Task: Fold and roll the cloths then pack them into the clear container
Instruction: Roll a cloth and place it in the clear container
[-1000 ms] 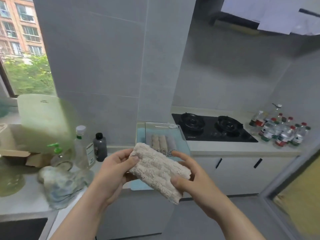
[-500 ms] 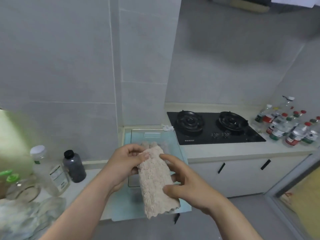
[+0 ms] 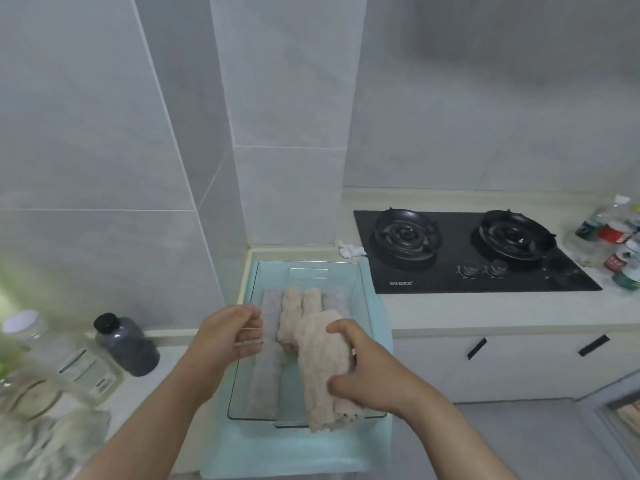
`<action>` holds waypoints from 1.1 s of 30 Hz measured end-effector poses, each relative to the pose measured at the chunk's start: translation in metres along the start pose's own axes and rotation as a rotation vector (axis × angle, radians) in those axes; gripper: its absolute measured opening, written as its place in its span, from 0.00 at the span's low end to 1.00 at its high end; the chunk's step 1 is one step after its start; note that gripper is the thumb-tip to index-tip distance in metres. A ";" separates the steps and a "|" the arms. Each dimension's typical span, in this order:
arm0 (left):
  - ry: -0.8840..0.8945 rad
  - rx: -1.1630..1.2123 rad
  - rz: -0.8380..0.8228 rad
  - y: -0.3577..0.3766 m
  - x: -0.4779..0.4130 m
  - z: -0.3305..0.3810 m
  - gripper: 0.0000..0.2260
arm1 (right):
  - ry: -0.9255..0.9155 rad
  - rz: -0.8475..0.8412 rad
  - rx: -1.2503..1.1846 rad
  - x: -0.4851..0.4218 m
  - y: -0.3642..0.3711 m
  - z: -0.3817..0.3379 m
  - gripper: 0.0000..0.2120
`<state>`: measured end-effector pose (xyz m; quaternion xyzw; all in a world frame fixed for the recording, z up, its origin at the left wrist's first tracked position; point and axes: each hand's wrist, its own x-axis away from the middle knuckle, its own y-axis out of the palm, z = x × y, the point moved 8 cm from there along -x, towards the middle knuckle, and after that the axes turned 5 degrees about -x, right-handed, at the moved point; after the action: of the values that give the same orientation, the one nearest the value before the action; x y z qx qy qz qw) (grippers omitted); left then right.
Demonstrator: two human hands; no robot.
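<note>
Head view, looking down on a pale kitchen tabletop [image 3: 485, 310]. In the middle, on a light blue mat [image 3: 301, 452], a clear container [image 3: 364, 282], long side running away from the viewer. Inside it, side by side and lengthwise, several packed rolls [image 3: 268, 379]: grey at the left, beige beside it, more grey just showing at the far right.

Above the container's right half, gripped by the right hand [image 3: 374, 375], a rolled beige cloth [image 3: 320, 362], slightly tilted, its near end reaching past the front rim. Thumb on the near side, fingers [image 3: 341, 329] curled over the top.

Over the container's left rim, the left hand [image 3: 225, 336], fingers loosely bent, holding nothing, tips just beside the grey roll. Touching it or not: cannot tell.

Right of the container, a black two-burner gas hob [image 3: 467, 251], with a crumpled white scrap [image 3: 350, 250] near its back left corner. At the far right edge, a cluster of small bottles [image 3: 614, 251]. At the left, a dark bottle [image 3: 126, 344] with a black cap, beside blurred clear bottles [image 3: 62, 355].
</note>
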<state>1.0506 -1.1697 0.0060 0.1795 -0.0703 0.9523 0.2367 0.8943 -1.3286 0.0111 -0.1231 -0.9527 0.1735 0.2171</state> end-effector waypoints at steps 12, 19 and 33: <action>0.211 -0.664 -0.163 -0.013 -0.040 -0.028 0.10 | 0.289 -0.106 0.623 -0.093 0.085 0.069 0.36; 0.116 -0.635 -0.283 -0.017 -0.054 -0.039 0.08 | 0.299 -0.147 0.569 -0.111 0.115 0.077 0.37; 0.017 -0.577 -0.406 -0.022 -0.058 -0.043 0.04 | 0.816 0.150 -0.529 -0.102 0.109 0.086 0.08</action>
<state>1.0953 -1.1655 -0.0548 0.1077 -0.2974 0.8281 0.4628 0.9615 -1.2843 -0.1412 -0.3003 -0.7897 -0.1219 0.5209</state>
